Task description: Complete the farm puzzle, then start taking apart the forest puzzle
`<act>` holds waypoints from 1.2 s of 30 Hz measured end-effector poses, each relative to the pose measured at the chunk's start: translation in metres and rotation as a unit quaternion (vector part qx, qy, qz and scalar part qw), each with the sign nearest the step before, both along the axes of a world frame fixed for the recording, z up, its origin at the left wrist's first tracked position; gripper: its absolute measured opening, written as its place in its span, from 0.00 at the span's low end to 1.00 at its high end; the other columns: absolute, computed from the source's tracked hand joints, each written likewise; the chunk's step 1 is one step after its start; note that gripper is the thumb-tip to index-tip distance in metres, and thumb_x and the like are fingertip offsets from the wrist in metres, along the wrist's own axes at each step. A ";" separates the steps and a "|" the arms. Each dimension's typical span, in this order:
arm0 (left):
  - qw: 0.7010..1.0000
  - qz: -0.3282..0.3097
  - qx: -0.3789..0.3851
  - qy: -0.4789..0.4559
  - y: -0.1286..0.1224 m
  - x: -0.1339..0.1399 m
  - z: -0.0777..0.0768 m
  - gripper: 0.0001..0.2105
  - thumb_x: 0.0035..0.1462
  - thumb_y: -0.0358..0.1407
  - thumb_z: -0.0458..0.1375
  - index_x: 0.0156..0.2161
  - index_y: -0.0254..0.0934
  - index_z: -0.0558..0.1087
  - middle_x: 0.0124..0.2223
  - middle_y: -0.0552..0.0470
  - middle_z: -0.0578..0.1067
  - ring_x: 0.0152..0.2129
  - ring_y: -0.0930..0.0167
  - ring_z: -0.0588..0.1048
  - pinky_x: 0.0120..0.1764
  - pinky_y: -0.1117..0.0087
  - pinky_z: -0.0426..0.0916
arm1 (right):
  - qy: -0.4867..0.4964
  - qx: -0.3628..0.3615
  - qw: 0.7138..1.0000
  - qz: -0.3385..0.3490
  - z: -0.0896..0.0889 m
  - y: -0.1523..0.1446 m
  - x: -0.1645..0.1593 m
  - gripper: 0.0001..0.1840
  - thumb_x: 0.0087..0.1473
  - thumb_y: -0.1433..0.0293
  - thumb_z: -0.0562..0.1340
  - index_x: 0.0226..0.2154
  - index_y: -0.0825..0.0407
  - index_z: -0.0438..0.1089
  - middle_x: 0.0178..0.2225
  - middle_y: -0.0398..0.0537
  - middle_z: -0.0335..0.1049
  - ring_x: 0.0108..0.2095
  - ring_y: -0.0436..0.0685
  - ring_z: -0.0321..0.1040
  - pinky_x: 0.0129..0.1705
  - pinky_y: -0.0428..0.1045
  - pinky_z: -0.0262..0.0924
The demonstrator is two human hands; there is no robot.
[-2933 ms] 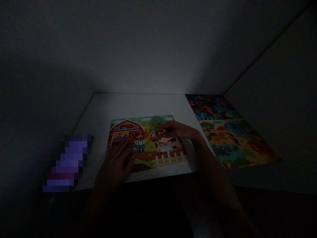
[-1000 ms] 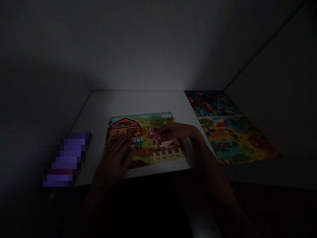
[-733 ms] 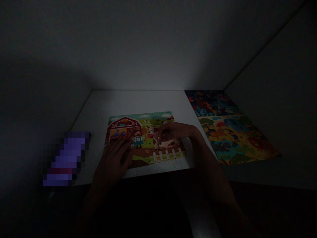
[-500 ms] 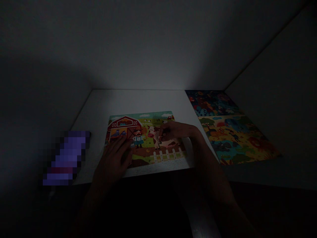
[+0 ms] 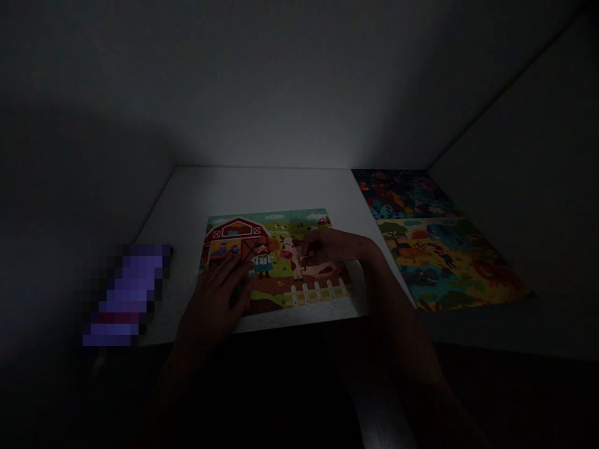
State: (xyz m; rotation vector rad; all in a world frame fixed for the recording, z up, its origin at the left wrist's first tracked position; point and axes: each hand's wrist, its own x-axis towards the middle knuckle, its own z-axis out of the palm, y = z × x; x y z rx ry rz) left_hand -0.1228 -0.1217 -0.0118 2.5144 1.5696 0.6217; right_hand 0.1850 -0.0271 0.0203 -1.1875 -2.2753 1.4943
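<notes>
One left hand (image 5: pixel 216 300) lies spread, seemingly empty, on the puzzle (image 5: pixel 276 296). The right hand (image 5: pixel 333 246) curls, hold unclear, over the cow (image 5: pixel 324 272), whose gap now looks filled, the picture fuller.

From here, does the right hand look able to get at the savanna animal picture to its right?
Likely yes: the right hand is over the farm picture, and nothing visible stands between it and the savanna animal picture. Too dark to tell whether that hand holds something.
</notes>
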 end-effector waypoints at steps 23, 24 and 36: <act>1.000 -0.004 0.002 0.019 0.001 -0.002 -0.002 0.22 0.66 0.44 0.46 0.59 0.38 0.69 0.63 0.44 0.67 0.62 0.58 0.63 0.62 0.49 0.57 | -0.061 0.059 0.996 -0.023 0.019 -0.017 -0.016 0.08 0.52 0.76 0.62 0.37 0.55 0.73 0.35 0.47 0.74 0.32 0.51 0.68 0.31 0.44 0.59; 1.000 -0.007 0.003 0.019 0.001 -0.001 -0.002 0.22 0.66 0.44 0.46 0.59 0.38 0.69 0.63 0.43 0.68 0.62 0.58 0.63 0.62 0.49 0.57 | -0.060 0.070 0.995 -0.029 0.018 -0.020 -0.016 0.07 0.53 0.76 0.62 0.37 0.55 0.73 0.35 0.47 0.74 0.32 0.51 0.68 0.32 0.44 0.59; 1.000 0.004 0.024 0.009 -0.003 0.000 -0.004 0.21 0.67 0.44 0.45 0.58 0.39 0.69 0.64 0.44 0.66 0.62 0.59 0.64 0.61 0.49 0.60 | -0.032 0.252 0.957 -0.137 -0.003 -0.060 -0.024 0.06 0.58 0.75 0.58 0.35 0.52 0.71 0.47 0.52 0.72 0.49 0.58 0.65 0.50 0.54 0.60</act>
